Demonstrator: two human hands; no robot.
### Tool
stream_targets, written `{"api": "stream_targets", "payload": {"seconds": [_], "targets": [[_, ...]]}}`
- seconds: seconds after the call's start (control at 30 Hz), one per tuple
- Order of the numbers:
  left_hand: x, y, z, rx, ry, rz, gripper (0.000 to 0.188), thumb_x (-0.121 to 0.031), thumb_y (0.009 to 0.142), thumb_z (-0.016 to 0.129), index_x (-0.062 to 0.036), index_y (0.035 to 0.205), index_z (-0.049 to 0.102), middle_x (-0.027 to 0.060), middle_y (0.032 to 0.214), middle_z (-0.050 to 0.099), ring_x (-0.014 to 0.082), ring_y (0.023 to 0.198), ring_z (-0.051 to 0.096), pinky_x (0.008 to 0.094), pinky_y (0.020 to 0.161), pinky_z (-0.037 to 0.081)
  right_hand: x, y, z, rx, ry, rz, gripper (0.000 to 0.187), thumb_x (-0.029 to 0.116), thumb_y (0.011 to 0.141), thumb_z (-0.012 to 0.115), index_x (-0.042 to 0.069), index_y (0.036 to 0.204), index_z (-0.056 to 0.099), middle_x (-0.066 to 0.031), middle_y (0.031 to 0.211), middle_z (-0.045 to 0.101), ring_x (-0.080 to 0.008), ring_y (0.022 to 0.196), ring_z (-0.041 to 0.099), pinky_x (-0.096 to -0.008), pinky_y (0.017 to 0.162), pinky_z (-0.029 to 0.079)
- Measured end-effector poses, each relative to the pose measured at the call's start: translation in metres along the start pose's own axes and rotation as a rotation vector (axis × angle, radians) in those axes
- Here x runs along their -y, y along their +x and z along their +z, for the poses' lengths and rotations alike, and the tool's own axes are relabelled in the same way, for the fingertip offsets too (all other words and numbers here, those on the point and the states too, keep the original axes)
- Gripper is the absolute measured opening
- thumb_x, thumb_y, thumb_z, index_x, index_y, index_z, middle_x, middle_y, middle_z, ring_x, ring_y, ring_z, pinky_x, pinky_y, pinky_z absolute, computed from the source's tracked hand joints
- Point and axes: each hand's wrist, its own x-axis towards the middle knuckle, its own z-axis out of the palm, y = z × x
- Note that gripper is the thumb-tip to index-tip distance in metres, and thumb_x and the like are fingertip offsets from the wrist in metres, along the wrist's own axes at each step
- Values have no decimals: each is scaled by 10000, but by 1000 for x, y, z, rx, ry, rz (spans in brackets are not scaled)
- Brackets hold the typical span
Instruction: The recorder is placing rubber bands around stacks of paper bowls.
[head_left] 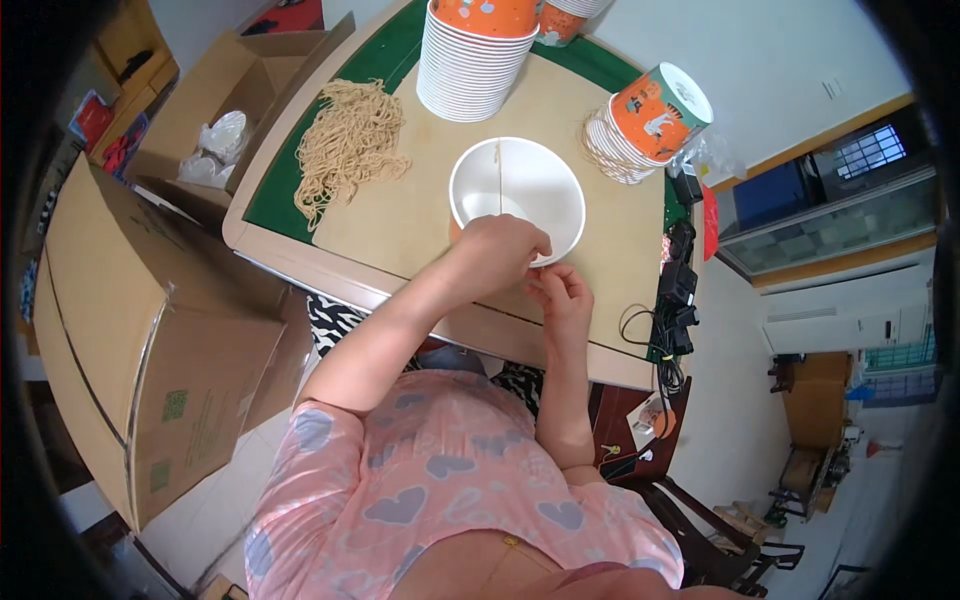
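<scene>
A white-lined paper bucket (560,195) stands mouth up near the table's front edge, orange showing on its outer side. A thin tan cord (500,178) runs from the bucket's far rim toward the near side and disappears behind my left hand (498,252). That hand reaches over the near rim with fingers bent and closed, seemingly on the cord. Just outside the same rim, my right hand (565,297) has thumb and fingertips pinched together, close to the left fingertips. What lies between the right fingertips is too small to make out.
Left of the bucket lies a loose heap of tan cords (350,145). Behind it rises a tall stack of paper buckets (475,75). An upside-down orange bucket stack (650,120) with cords stands right. Black cables (675,310) line the right edge; cardboard boxes (190,380) stand left.
</scene>
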Motion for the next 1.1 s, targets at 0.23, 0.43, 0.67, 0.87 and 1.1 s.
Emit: {"api": "stream_targets", "payload": {"seconds": [0.23, 0.43, 0.67, 0.87, 1.1], "targets": [[3, 1, 2, 14, 37, 35, 209, -123, 757, 639, -94, 953, 704, 121, 859, 690, 297, 808, 664, 388, 703, 524, -1, 2, 0, 23, -12, -22, 48, 52, 906, 554, 14, 910, 583, -90, 928, 649, -162, 869, 641, -283, 709, 530], [6, 3, 2, 17, -6, 18, 182, -140, 809, 606, -79, 950, 704, 142, 854, 685, 311, 807, 661, 398, 721, 520, 1, 5, 2, 10, -56, -10, 45, 60, 911, 564, 19, 910, 583, -74, 911, 653, -156, 863, 648, -274, 706, 532], [6, 6, -1, 44, -41, 35, 162, -148, 840, 574, -60, 914, 688, 148, 845, 678, 322, 814, 653, 405, 722, 508, 4, 3, 4, -11, -81, -23, 45, 63, 906, 578, 20, 913, 591, -70, 902, 654, -149, 837, 641, -275, 714, 514], [5, 4, 1, -12, -93, 20, 116, -125, 845, 558, -48, 869, 642, 149, 832, 664, 328, 805, 642, 416, 708, 491, 21, -5, 2, -165, -354, -257, 107, 46, 893, 606, 16, 995, 621, -21, 949, 597, -71, 781, 550, -210, 691, 442], [8, 4, -3, -65, -254, 70, 112, -131, 862, 571, -38, 866, 634, 155, 817, 658, 330, 787, 635, 422, 707, 484, 64, 9, 17, 76, -752, -432, 128, -33, 812, 670, 20, 928, 662, -15, 994, 549, -19, 619, 392, -161, 579, 352]]}}
